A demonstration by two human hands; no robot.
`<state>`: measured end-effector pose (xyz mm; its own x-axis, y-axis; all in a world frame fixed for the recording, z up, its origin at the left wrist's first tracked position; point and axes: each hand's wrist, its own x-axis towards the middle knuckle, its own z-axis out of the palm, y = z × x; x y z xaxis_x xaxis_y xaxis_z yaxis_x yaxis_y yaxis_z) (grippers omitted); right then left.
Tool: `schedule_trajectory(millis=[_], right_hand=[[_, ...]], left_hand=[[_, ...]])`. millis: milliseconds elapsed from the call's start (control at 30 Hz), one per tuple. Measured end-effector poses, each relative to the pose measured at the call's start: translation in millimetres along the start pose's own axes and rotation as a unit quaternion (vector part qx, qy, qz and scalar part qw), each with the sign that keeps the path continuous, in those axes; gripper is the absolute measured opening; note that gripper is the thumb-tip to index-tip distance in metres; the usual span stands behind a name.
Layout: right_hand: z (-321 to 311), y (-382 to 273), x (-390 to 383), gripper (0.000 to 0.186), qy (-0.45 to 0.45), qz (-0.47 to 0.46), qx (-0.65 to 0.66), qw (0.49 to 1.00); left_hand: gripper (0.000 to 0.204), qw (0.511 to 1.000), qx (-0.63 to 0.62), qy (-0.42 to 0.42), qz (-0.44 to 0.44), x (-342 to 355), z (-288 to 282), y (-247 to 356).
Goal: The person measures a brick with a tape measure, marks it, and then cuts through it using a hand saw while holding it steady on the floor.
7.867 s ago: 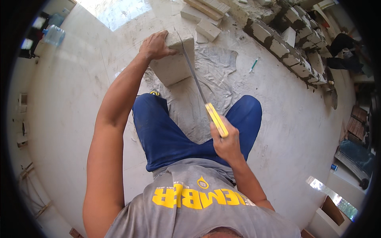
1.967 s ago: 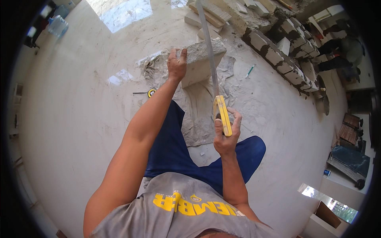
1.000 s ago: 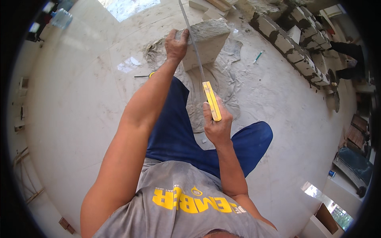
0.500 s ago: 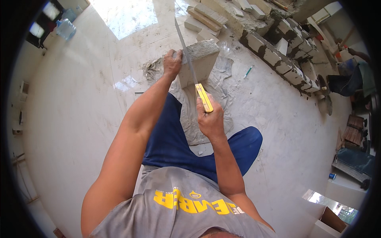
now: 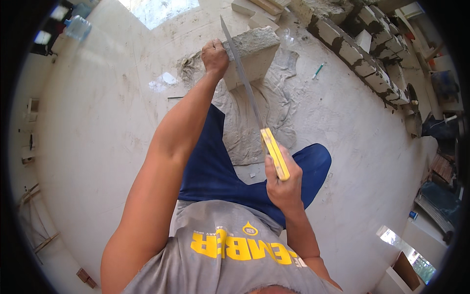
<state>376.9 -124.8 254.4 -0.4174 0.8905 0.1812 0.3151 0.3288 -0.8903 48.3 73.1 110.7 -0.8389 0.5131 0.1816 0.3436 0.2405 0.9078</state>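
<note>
A pale, rough-topped masonry block (image 5: 257, 59) stands on a crumpled, dusty sheet (image 5: 245, 132) on the floor in front of me. My left hand (image 5: 215, 58) grips the block at its left end, fingers curled over the top edge. In my right hand (image 5: 285, 182), close to my right knee, is the yellow handle of a hand saw (image 5: 247, 85). The long thin blade slants up and left, lying across the block's top edge just right of my left hand. How deep it sits in the block, I cannot tell.
A low wall of white blocks with dark mortar (image 5: 352, 61) runs along the upper right. More cut blocks (image 5: 262, 19) lie beyond the sheet. A green pen-like stick (image 5: 318, 71) is on the floor to the right. A clear water jug (image 5: 78, 28) stands at the far left.
My right hand has drawn the saw back toward me and to the right, so less of the blade extends past the block. My left hand stays on the block.
</note>
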Motion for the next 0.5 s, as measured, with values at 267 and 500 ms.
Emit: schedule_trajectory(millis=[267,500], right_hand=[[32,1,73,0.03,-0.042,0.049,-0.009,0.998],[0,0,5,0.037,-0.022,0.008,-0.015,1.0]], left_hand=[[0.041,1.0,0.013,-0.017,0.004,2,1,13],[0.038,0.999,-0.006,0.016,0.044,-4,1,4]])
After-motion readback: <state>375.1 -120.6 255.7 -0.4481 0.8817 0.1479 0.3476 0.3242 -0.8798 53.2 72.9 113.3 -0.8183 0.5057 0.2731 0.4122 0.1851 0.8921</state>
